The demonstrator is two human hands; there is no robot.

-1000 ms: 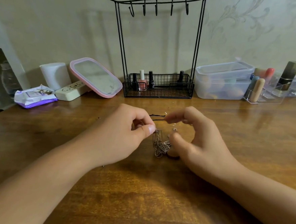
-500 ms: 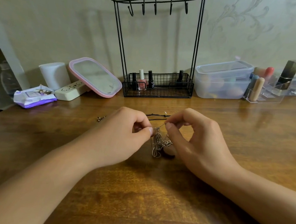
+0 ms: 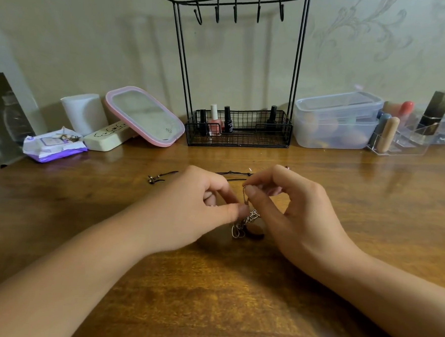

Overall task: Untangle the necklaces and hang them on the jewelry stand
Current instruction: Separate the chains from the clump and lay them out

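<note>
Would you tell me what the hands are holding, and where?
Both hold the tangled chain necklaces: left hand at the clump's upper edge, right hand pinching a loop above.

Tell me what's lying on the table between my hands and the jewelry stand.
In the head view, a black cord necklace lies on the wooden table between the hands and the stand.

My feed is dim and warm, with soft indoor light falling from above and in front, so the jewelry stand casts faint doubled shadows on the wall behind it. I see a dull sheen on the wooden table near its far edge and a soft shadow under the hands. The wide lens bows the edges, and my forearms at the bottom corners look stretched and slightly soft.
</note>
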